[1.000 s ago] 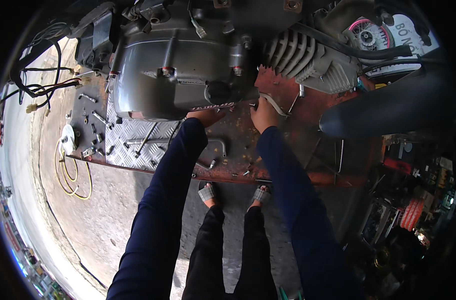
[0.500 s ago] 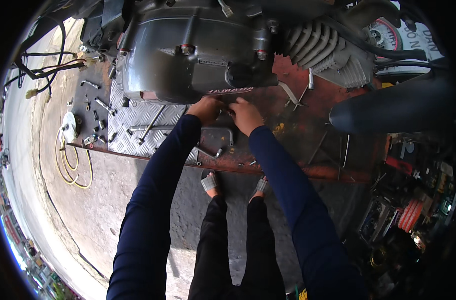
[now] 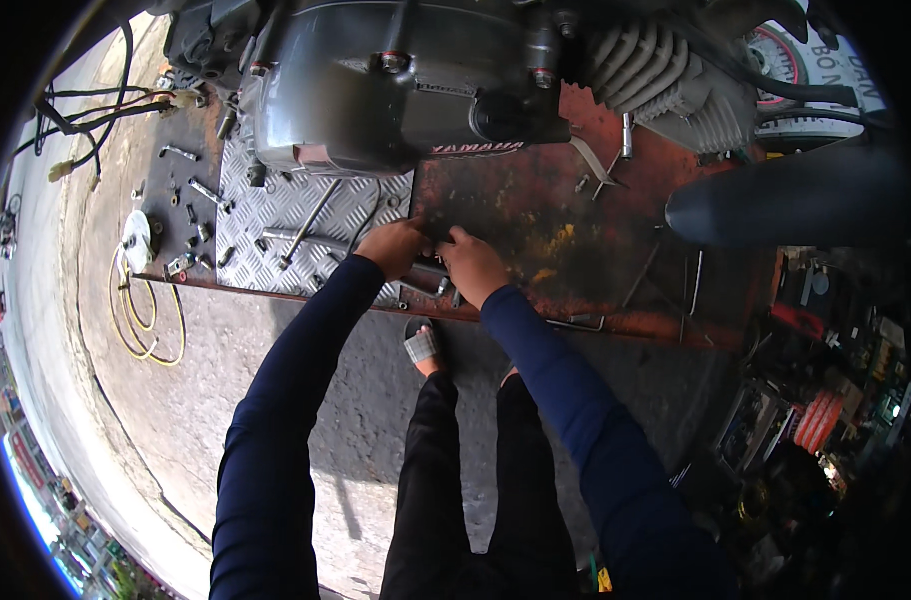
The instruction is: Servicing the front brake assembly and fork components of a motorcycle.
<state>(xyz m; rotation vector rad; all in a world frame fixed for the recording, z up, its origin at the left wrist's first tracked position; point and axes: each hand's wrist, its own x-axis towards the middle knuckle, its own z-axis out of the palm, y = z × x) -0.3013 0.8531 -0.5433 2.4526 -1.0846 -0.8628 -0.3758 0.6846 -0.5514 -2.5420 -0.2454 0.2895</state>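
A dark motor-scooter engine casing (image 3: 346, 105) fills the top middle, with a finned cylinder (image 3: 636, 70) at its right. Below the casing, over the rusty red-brown bench (image 3: 516, 240), my left hand (image 3: 394, 248) and my right hand (image 3: 471, 260) come close together with fingers curled. I cannot make out what small thing, if any, is between their fingertips. A diamond-patterned metal plate (image 3: 251, 225) lies left of my hands, bearing a T-handle wrench (image 3: 311, 222), a long bent bar and other tools.
Sockets and small parts (image 3: 191, 212) lie at the bench's left end, beside a white disc (image 3: 136, 240). Loose wiring (image 3: 81, 125) hangs upper left. A yellow hose (image 3: 126, 320) lies on the floor. A dark tubular part (image 3: 776, 200) juts from the right; tool clutter (image 3: 816, 420) stands lower right.
My hands have come away from the casing's lower edge toward me, and my right hand has moved left beside my left. The engine sits higher in the picture.
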